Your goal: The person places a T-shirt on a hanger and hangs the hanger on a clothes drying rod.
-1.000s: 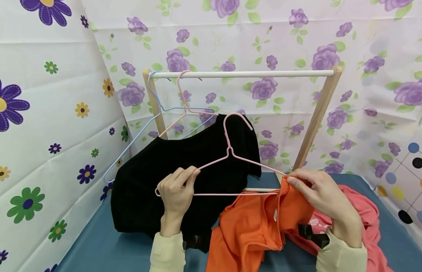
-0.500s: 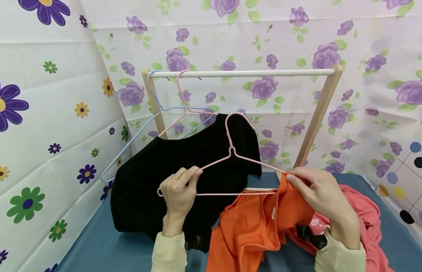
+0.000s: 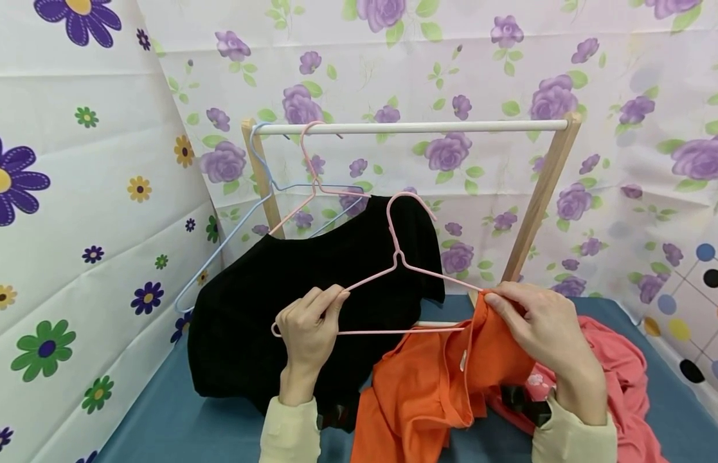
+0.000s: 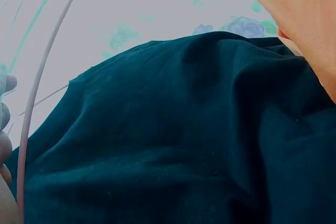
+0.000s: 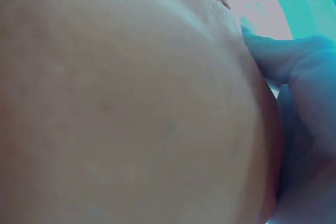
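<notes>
In the head view my left hand (image 3: 309, 331) grips the left end of a pink wire hanger (image 3: 382, 332), held in front of a black T-shirt (image 3: 301, 296). The hanger's right end goes into an orange shirt (image 3: 419, 386) with a small white label inside. My right hand (image 3: 540, 325) pinches the orange cloth at the hanger's right shoulder, thumb in front. The rest of the shirt droops below. Fingertips (image 4: 5, 145) beside a pink wire show at the left wrist view's edge, with the black T-shirt looking dark teal. The right wrist view is mostly filled by skin close up.
A rack with a white rail (image 3: 439, 127) and wooden legs stands behind. The black T-shirt hangs from it on another pink hanger, beside a blue hanger (image 3: 224, 244). A pink garment (image 3: 621, 379) lies at right on the blue surface (image 3: 168, 424). Flowered sheets line the walls.
My left hand and the hanger have moved slightly to the right. My right hand has come a little left and up, and a bit more of the hanger's end is covered by orange cloth.
</notes>
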A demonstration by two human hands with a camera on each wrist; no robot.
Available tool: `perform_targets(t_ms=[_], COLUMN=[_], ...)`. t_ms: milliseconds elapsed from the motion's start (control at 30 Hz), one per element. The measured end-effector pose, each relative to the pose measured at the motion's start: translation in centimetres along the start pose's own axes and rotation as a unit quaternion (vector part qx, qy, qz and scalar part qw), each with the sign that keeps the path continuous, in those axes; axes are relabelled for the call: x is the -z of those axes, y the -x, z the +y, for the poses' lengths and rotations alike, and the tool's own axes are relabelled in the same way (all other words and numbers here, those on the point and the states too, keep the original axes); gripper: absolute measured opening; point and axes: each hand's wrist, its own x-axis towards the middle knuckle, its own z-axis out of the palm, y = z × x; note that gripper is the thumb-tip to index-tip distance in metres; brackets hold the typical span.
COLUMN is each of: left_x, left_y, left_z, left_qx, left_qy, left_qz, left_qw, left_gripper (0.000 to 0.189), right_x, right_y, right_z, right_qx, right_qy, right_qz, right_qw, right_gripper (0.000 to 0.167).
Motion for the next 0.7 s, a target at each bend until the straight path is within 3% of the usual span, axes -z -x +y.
perform_targets(t_ms=[400,700], left_x=[-0.38,-0.83], left_y=[0.02,0.18], left_z=[0.58,0.92], left_qx=[0.003,-0.005], left_qy=[0.001,0.004], left_qz=[-0.007,-0.012], left_qw=[1.0000,0.9999], left_gripper=[0.015,0.017], right_x=[-0.53,-0.84], right_y=[-0.46,-0.62], right_z=[-0.56,-0.78], right_qx=[-0.013,-0.010], right_qy=[0.054,0.060], right_qz=[0.006,0.022], right_qw=[0.9985,0.9979], right_gripper=[0.006,0.005])
